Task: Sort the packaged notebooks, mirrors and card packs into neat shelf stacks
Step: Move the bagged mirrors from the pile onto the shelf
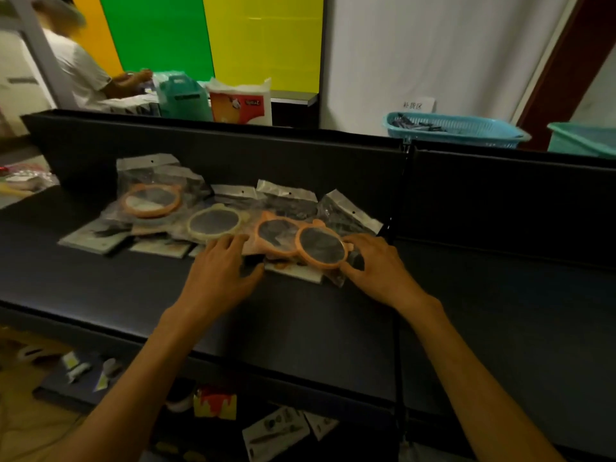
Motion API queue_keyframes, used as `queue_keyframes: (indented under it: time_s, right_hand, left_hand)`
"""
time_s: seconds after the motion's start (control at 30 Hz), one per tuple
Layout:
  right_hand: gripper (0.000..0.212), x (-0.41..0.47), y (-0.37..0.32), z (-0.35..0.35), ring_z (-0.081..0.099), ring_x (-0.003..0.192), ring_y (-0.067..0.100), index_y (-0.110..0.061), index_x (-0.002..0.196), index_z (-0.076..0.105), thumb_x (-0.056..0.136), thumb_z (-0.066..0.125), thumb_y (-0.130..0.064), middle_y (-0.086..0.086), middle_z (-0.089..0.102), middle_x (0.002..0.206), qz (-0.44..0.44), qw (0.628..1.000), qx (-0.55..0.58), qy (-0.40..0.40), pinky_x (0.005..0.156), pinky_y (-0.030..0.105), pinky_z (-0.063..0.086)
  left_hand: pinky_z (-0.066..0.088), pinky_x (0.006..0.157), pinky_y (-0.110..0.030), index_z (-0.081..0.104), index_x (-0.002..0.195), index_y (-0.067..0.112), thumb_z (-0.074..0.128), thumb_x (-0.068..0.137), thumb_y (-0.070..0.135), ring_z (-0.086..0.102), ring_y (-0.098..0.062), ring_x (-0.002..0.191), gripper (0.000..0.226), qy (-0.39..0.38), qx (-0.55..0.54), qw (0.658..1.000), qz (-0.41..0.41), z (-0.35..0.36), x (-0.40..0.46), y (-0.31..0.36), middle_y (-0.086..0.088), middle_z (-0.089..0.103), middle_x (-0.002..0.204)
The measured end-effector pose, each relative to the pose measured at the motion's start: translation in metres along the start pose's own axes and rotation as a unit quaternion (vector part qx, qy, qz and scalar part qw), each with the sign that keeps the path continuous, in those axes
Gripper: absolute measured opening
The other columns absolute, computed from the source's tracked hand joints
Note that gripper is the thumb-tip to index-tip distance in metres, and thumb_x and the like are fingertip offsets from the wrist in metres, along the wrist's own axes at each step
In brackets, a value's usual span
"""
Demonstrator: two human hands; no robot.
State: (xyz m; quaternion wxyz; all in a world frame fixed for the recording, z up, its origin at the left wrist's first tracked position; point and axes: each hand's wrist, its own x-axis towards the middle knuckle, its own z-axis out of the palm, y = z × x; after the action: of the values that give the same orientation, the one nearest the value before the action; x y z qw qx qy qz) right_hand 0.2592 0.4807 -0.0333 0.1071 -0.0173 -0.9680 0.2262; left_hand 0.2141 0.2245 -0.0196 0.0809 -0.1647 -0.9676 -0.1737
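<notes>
Your left hand (222, 271) lies flat on the bags while your right hand (373, 266) pinches the nearest orange mirror (321, 247) on the shelf (300, 328); slick overlapping packaging may slide, scattering the pile.

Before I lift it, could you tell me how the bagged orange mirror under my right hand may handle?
The orange mirror looks rigid, so it should lift flat. Its glossy bag probably slides easily. The glass may crack if dropped.
</notes>
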Motion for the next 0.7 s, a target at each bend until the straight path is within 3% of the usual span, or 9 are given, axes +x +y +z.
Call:
queue_keyframes:
  time_s: [0.2, 0.4, 0.5, 0.7]
  right_hand:
    - [0.053, 0.016, -0.006, 0.004, 0.032, 0.133, 0.018, -0.029, 0.138, 0.040, 0.089, 0.057, -0.042, -0.001, 0.039, 0.145, 0.063, 0.998, -0.024, 0.004, 0.111, 0.038, 0.026]
    - [0.055, 0.022, -0.021, 0.017, 0.030, 0.135, 0.020, -0.027, 0.139, 0.038, 0.090, 0.052, -0.049, 0.001, 0.036, 0.147, 0.135, 0.990, -0.039, 0.024, 0.112, 0.039, 0.024]
    - [0.062, 0.021, -0.031, 0.028, 0.030, 0.135, 0.023, -0.026, 0.140, 0.037, 0.088, 0.051, -0.055, 0.004, 0.035, 0.148, 0.184, 0.982, -0.034, 0.035, 0.112, 0.042, 0.026]
    - [0.095, 0.015, -0.040, 0.048, 0.026, 0.136, 0.032, -0.015, 0.145, 0.027, 0.075, 0.048, -0.076, 0.013, 0.029, 0.150, 0.326, 0.944, -0.030, 0.053, 0.112, 0.046, 0.027]
  left_hand:
    - [0.042, 0.096, -0.042, 0.044, 0.132, 0.022, 0.056, 0.083, 0.055, 0.047, -0.027, 0.120, 0.060, -0.006, -0.039, 0.999, 0.012, 0.006, 0.049, -0.011, -0.008, 0.049, 0.134]
    - [0.045, 0.095, -0.050, 0.043, 0.128, 0.030, 0.032, 0.065, 0.084, 0.051, -0.026, 0.116, 0.083, -0.051, -0.011, 0.997, 0.059, 0.028, 0.094, -0.032, -0.005, 0.053, 0.130]
    - [0.042, 0.098, -0.052, 0.043, 0.127, 0.030, 0.042, 0.067, 0.081, 0.049, -0.027, 0.119, 0.078, -0.069, 0.015, 0.992, 0.101, 0.032, 0.107, -0.039, -0.005, 0.051, 0.131]
    - [0.026, 0.110, -0.053, 0.042, 0.135, 0.023, 0.051, 0.077, 0.068, 0.032, -0.033, 0.132, 0.074, -0.102, 0.010, 0.986, 0.128, 0.034, 0.115, -0.046, -0.009, 0.041, 0.143]
